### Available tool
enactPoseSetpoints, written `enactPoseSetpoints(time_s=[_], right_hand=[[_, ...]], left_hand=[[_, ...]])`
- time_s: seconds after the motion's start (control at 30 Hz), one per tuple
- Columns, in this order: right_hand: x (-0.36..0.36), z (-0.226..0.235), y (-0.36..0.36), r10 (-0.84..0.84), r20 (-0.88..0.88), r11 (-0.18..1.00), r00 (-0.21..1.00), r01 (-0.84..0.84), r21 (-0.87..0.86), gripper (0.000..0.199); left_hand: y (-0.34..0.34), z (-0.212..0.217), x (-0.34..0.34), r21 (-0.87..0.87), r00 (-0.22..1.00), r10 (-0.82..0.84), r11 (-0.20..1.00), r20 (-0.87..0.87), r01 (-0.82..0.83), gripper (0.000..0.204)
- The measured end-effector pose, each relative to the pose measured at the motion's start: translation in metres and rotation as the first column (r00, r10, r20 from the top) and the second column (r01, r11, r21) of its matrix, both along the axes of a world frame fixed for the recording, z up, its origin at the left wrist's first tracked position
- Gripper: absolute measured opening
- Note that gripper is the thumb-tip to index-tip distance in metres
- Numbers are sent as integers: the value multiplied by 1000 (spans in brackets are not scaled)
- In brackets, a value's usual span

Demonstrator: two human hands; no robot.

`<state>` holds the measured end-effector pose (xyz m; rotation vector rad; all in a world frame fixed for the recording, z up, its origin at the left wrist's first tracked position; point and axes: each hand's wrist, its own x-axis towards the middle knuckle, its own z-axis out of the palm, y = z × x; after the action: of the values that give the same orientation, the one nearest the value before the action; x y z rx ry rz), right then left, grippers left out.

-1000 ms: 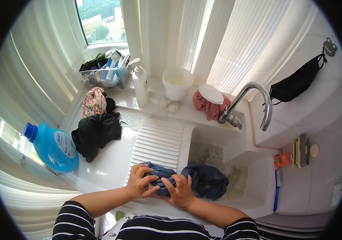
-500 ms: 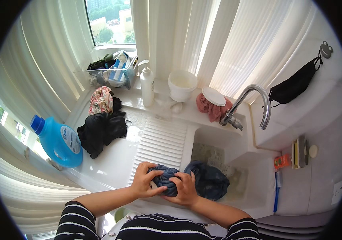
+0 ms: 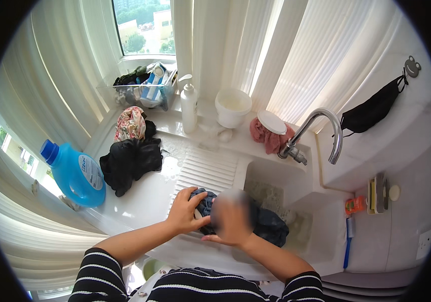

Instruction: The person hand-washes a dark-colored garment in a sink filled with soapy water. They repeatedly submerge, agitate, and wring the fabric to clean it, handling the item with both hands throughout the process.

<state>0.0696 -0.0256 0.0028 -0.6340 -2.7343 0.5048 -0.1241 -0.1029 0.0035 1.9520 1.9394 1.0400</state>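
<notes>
A wet dark blue garment (image 3: 271, 226) stretches from the foot of the ribbed washboard (image 3: 208, 168) over the near left rim of the sink basin (image 3: 321, 226). At its bunched left end, my left hand (image 3: 186, 211) is closed on the cloth, fingers over the top and thumb along the near side. My right hand (image 3: 233, 221) lies over the garment's middle, right beside the left one. A grey blur covers its fingers, so their grip is hidden; only the thumb shows low on the left. Cloudy, sudsy water (image 3: 266, 194) stands in the basin.
Behind the basin rises a chrome faucet (image 3: 334, 126), beside a pink cloth (image 3: 271, 138) under a white lid (image 3: 272, 122). A white tub (image 3: 233, 108) and pump bottle (image 3: 189, 108) stand further left. Black clothing (image 3: 131, 163) lies near a blue detergent jug (image 3: 77, 173). A blue brush (image 3: 349, 241) sits right.
My right hand has shifted slightly left and up over the garment, and its fingers are now blurred. My left hand stays on the cloth. The whole view has shifted a little.
</notes>
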Motion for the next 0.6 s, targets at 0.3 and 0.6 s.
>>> enactPoseSetpoints(time_s=[0.3,0.6], right_hand=[[-40,-24,64,-104,-173,977,979,133,164,53],[18,-24,-11,36,-143,992,989,-18,129,91]], left_hand=[[88,-14,-5,-76,943,322,942,-81,-328,34],[-21,7,24,106,999,22,994,-29,-19,62]])
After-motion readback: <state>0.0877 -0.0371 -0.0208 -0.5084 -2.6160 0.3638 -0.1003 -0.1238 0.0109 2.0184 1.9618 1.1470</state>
